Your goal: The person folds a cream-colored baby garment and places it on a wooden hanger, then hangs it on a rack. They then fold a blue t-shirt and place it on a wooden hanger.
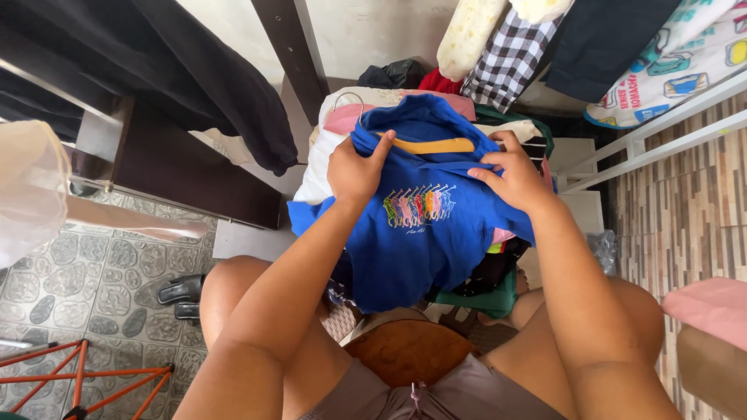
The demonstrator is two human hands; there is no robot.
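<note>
Item: royal-blue cotton shirt with pastel printed emblem [420,233], draped over the heaped laundry pile [342,124], on orange plastic hanger [436,145]; our left hand [354,173] and right hand [517,180] pinch its shoulders, grip best kept even, we judge, so the collar seats centred.

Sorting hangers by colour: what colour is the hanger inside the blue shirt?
Orange: the hanger shows at the shirt collar, best seen in the head view.
</note>
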